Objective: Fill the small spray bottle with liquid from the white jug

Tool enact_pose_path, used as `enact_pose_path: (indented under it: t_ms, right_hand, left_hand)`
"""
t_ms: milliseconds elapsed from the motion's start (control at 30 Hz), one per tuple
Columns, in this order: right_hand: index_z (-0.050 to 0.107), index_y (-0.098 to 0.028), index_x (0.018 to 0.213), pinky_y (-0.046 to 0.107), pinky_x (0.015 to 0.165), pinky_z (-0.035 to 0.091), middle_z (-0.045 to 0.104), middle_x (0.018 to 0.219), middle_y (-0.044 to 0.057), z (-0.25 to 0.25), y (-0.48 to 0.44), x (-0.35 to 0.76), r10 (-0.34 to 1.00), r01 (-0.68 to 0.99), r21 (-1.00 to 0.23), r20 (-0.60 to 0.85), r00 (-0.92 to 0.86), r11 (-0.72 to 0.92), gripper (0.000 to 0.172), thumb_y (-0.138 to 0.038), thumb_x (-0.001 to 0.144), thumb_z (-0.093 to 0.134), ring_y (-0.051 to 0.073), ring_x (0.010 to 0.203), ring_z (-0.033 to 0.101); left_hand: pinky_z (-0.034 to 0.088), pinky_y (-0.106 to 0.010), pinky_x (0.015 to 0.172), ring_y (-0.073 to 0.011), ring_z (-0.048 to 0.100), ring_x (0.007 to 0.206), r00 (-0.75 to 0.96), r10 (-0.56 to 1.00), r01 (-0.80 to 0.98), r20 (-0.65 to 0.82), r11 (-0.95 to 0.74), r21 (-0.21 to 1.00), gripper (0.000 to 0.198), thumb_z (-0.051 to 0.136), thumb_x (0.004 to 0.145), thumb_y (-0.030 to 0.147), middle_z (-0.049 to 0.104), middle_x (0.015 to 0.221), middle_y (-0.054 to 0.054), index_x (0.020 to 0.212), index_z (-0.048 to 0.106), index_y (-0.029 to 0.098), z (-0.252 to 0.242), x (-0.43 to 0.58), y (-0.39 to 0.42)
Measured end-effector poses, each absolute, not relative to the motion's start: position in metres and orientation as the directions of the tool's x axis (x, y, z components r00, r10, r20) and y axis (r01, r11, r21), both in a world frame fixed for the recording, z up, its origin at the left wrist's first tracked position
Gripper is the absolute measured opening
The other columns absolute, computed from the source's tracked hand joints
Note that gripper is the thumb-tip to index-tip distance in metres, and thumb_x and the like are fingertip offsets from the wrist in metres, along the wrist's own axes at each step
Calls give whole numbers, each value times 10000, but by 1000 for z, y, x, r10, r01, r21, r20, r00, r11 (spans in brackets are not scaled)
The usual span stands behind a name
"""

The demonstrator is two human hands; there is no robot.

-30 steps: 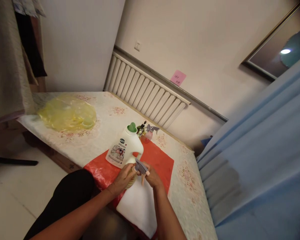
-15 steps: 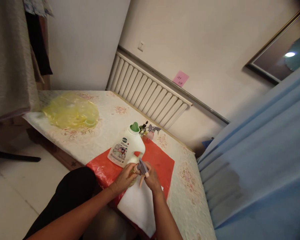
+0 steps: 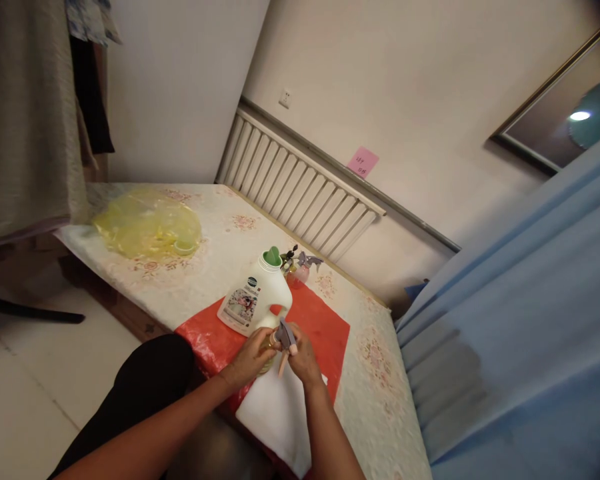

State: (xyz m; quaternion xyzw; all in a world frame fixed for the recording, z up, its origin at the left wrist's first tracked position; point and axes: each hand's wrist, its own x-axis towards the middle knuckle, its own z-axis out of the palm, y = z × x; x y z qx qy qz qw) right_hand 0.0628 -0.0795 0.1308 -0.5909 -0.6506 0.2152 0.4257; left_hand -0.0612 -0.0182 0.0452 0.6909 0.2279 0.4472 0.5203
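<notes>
My left hand [image 3: 253, 355] is closed around the neck of a small spray bottle, whose lower body shows yellowish under the fingers. Its grey trigger head [image 3: 286, 335] tilts toward my right hand [image 3: 304, 357], which grips it from the other side. Whether the head is fully seated on the neck cannot be made out. Just beyond my hands stands a large white detergent jug [image 3: 276, 293] with a green spout in its open mouth. Under the hands lies a folded white cloth [image 3: 275, 413], on top of a red plastic sheet [image 3: 325, 320].
Behind the jug stand more bottles, one a pink spray bottle [image 3: 301, 272] with a grey trigger. A crumpled yellow plastic bag [image 3: 140, 220] and a pale green cap [image 3: 184, 248] lie at the left on the flowered cover [image 3: 220, 247]. A radiator [image 3: 300, 180] runs behind; a blue curtain [image 3: 505, 333] hangs right.
The view has shifted slightly. Both hands keep their hold on the spray bottle and its trigger head, with hardly any visible movement.
</notes>
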Motion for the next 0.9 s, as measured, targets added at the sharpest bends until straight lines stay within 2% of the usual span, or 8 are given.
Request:
enact_pose_path:
  t_ms: [167,300,467,667,800,900]
  right_hand:
    - [712,-201,913,267,697,443,634,828,21,131,-77,63,951,573,-788,307,47,226,167,-277,809,606,186,759,584]
    - [712,-192,936,269,700,457,644,847,32,129,-76,65,953,546,-805,302,39,232,218,-324,820,585,195,771,601]
    - [708,-186,930,268,722,466,666,840,33,128,-77,64,956,535,-822,281,84,195,201,-305,807,604,196,789,614]
    - [665,-176,806,247,668,442,624,763,-2,118,-75,61,943,533,-841,248,224,95,128,-288,743,665,161,719,566]
    - [605,-182,728,231,590,388,538,662,-44,109,-73,58,905,532,-846,239,351,17,148,-249,660,718,131,626,475]
    - [591,-183,724,230,585,388,528,658,-53,105,-72,55,883,520,-854,240,403,-5,169,-218,624,723,124,612,462]
  left_hand:
    - [442,-376,936,-229,570,1019,495,780,-161,384,-352,922,313,545,750,169,626,1037,-59,1060,572,204,44,-61,-18]
    - [446,-370,936,-227,573,1027,492,786,-157,375,-343,926,321,537,755,176,626,1048,-60,1073,567,196,43,-60,-17]
    - [449,-366,927,-223,575,1012,497,783,-157,374,-343,926,291,551,764,178,623,1022,-51,1053,563,207,45,-61,-18]
    - [484,-351,861,-216,598,950,503,770,-181,393,-351,919,233,542,842,277,624,992,-55,1065,547,212,48,-66,-21]
    - [477,-382,908,-234,596,1005,510,754,-204,415,-362,910,290,555,852,337,622,1056,-74,1112,541,209,45,-67,-22]
    - [469,-416,949,-247,590,1060,497,766,-211,408,-349,913,342,527,867,335,622,1112,-89,1186,514,216,43,-65,-22]
